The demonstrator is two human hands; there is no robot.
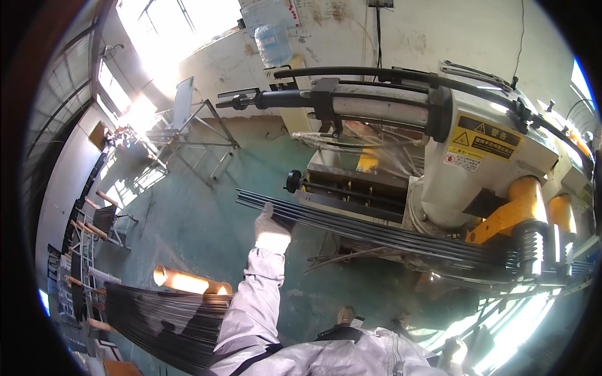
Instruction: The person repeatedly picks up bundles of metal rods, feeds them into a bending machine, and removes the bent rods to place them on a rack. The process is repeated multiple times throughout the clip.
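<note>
My left hand (pixel 272 230), in a pale glove, reaches forward and grips a bundle of long, thin, dark rods (pixel 370 230) near their left end. Its thumb lies over the near side of the bundle; the other fingers are mostly hidden. From there the rods run right, in front of a large grey-white machine (pixel 448 178), toward its yellow arm (pixel 511 213) and a coil spring (pixel 532 250). Low on the right, close to my body, is my right hand (pixel 454 352). It is small and sunlit, and its fingers do not show clearly.
A large stack of dark rods (pixel 157 316) lies at my lower left, beside an orange-brown tube (pixel 191 282). Metal frames (pixel 200 135) stand on the green floor farther off. A water bottle (pixel 273 45) sits by the back wall. My shoe (pixel 345 314) shows below the rods.
</note>
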